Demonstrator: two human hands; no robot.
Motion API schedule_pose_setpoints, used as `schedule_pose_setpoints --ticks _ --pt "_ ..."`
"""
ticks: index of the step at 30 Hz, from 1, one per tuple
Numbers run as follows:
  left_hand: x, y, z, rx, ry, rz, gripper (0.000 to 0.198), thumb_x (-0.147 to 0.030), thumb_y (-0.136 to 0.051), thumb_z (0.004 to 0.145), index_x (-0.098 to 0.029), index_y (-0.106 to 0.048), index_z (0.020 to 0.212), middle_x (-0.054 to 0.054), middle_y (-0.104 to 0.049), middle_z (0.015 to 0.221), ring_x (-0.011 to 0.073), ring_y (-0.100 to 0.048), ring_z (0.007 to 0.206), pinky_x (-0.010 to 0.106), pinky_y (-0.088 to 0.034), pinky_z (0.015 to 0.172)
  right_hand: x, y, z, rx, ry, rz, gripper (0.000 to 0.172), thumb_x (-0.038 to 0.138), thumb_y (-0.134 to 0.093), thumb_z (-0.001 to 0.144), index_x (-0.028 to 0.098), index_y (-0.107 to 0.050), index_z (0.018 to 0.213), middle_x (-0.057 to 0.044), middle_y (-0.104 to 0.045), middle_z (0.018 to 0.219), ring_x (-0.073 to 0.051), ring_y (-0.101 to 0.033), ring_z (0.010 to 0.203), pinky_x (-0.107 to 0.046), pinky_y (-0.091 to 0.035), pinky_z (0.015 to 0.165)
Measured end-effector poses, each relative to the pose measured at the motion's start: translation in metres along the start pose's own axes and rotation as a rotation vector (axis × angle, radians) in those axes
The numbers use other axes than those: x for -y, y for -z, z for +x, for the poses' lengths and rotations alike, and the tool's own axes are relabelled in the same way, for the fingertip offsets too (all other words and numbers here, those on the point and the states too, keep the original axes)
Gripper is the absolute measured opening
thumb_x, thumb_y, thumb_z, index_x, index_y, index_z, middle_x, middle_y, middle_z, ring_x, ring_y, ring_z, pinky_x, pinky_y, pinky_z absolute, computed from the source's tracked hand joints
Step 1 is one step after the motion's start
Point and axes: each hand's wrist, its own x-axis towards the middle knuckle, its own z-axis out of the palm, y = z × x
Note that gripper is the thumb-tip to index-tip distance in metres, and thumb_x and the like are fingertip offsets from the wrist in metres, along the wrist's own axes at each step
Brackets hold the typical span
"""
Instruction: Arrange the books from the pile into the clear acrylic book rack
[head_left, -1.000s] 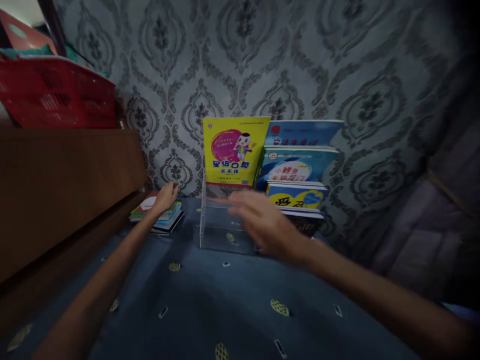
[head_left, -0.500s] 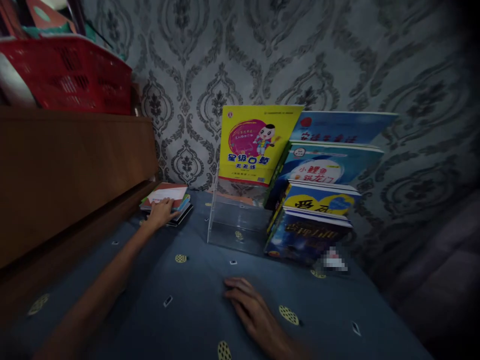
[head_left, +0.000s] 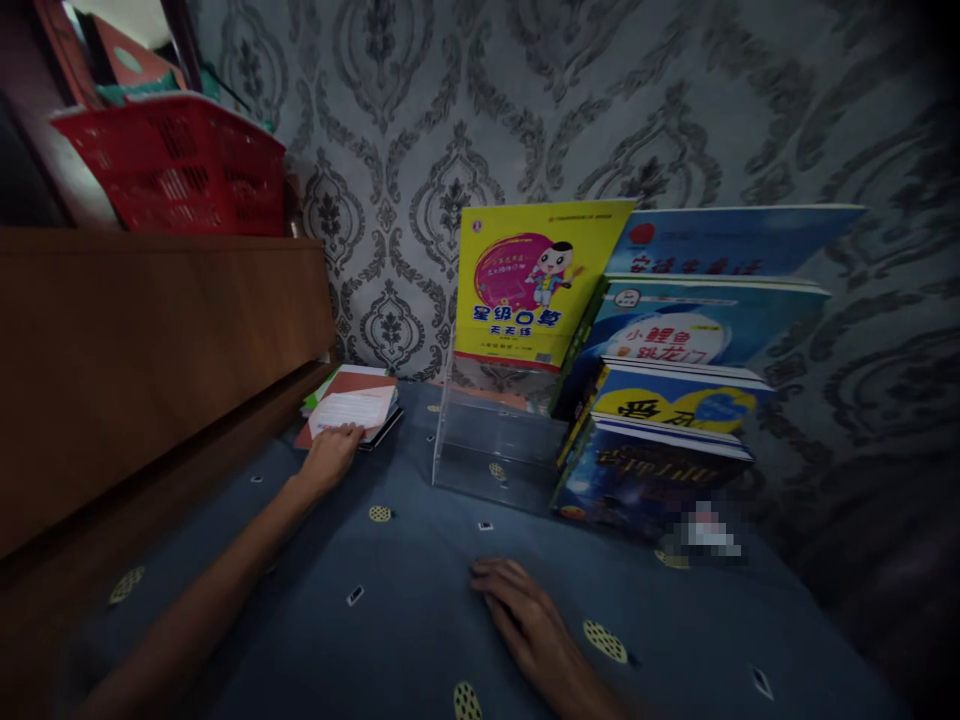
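1. The stack of books [head_left: 360,385] is lying flat at the far left of the blue-clothed surface [head_left: 420,610], the broadest thing in view, just beside the foot of the wooden cabinet [head_left: 150,340] and close to the patterned wall.
2. The cabinet is being topped by a red basket [head_left: 180,165]. Its front is standing so near the stack that little room is being left on that side.
3. A clear stand [head_left: 495,450] is being used to the right of the stack, apart from it. A yellow book [head_left: 529,285] is being propped upright in it, and a stepped row of blue books [head_left: 675,400] is being leaned beside that.
4. The right hand [head_left: 525,625] is being laid palm down on the cloth, fingers loosely spread, with nothing held. It is well apart from the stack and the stand.
5. The left hand [head_left: 330,458] is being stretched out to the near edge of the stack. Its fingertips are being rested on the white sheet [head_left: 351,410] that is lying on the top cover. Whether anything is being pinched cannot be told, since the thumb is being hidden.
6. As a judgement: the grip is best being taken on the near edge of the top book alone, thumb beneath and fingers above. The books under it are then being left square, and the loose-looking sheet is being kept from sliding off.
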Motion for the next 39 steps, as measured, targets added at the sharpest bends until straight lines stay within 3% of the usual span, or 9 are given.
schedule_pose_setpoints --ticks 5,18,24,27,29,32,34,39 --pt "-0.021 0.005 -0.035 0.188 -0.05 0.007 0.037 -0.006 -0.036 0.096 -0.01 -0.057 0.125 0.018 -0.07 0.114 0.0283 -0.068 0.107 0.039 -0.051 0.089 0.001 0.0 0.0 0.018 -0.012 0.002 0.028 0.03 -0.044 0.101 0.024 -0.069 0.113 -0.012 -0.071 0.119 -0.026 -0.065 0.118 -0.052 -0.052 0.103" --pt "-0.08 0.034 -0.135 0.445 -0.273 -0.001 0.036 -0.004 -0.041 0.091 -0.011 -0.06 0.121 0.017 -0.07 0.107 0.028 -0.069 0.1 0.038 -0.052 0.086 0.008 0.005 0.005 0.089 -0.025 0.014 0.027 0.023 -0.044 0.1 0.024 -0.067 0.113 -0.012 -0.069 0.122 -0.025 -0.061 0.121 -0.049 -0.052 0.102" --pt "-0.119 0.023 -0.173 0.519 -0.477 -0.067 0.037 -0.006 -0.05 0.087 -0.012 -0.059 0.123 0.018 -0.069 0.112 0.0251 -0.069 0.095 0.036 -0.054 0.083 0.025 0.011 0.012 0.077 -0.023 0.054 0.025 0.021 -0.048 0.099 0.023 -0.066 0.115 -0.011 -0.069 0.121 -0.022 -0.061 0.119 -0.048 -0.05 0.104" --pt "-0.137 0.007 -0.187 0.484 -0.607 -0.132 0.042 -0.012 -0.052 0.087 -0.009 -0.057 0.128 0.024 -0.065 0.124 0.0323 -0.068 0.103 0.044 -0.055 0.083 0.036 0.018 0.017 0.021 0.01 0.069 0.025 0.025 -0.048 0.099 0.02 -0.066 0.116 -0.012 -0.07 0.12 -0.022 -0.061 0.118 -0.045 -0.049 0.104" --pt "-0.142 -0.005 -0.191 0.414 -0.717 -0.229 0.047 -0.018 -0.055 0.087 -0.009 -0.056 0.133 0.025 -0.06 0.132 0.0354 -0.063 0.115 0.047 -0.052 0.093 0.041 0.023 0.019 -0.018 0.024 0.063 0.025 0.025 -0.048 0.099 0.019 -0.066 0.114 -0.012 -0.07 0.118 -0.022 -0.061 0.118 -0.045 -0.049 0.104" --pt "-0.132 -0.017 -0.181 0.336 -0.81 -0.357 0.047 -0.024 -0.051 0.093 -0.024 -0.055 0.139 0.012 -0.058 0.141 0.0291 -0.053 0.132 0.041 -0.042 0.11 0.044 0.026 0.016 -0.004 0.015 0.034 0.026 0.024 -0.046 0.098 0.019 -0.066 0.114 -0.011 -0.072 0.114 -0.022 -0.062 0.117 -0.043 -0.05 0.103" --pt "-0.115 -0.019 -0.165 0.286 -0.787 -0.414 0.044 -0.026 -0.041 0.099 -0.036 -0.054 0.14 0.002 -0.057 0.144 0.0241 -0.048 0.137 0.041 -0.033 0.117 0.045 0.026 0.013 0.051 0.015 -0.003 0.027 0.024 -0.046 0.098 0.019 -0.066 0.115 -0.011 -0.072 0.114 -0.022 -0.062 0.116 -0.042 -0.049 0.104" --pt "-0.079 -0.019 -0.128 0.279 -0.727 -0.482 0.042 -0.04 -0.037 0.102 -0.035 -0.056 0.139 0.003 -0.046 0.153 0.0261 -0.036 0.145 0.049 -0.023 0.121 0.047 0.02 0.005 0.248 0.017 -0.144 0.033 0.024 -0.047 0.099 0.015 -0.062 0.127 -0.013 -0.062 0.136 -0.022 -0.05 0.134 -0.044 -0.036 0.117"
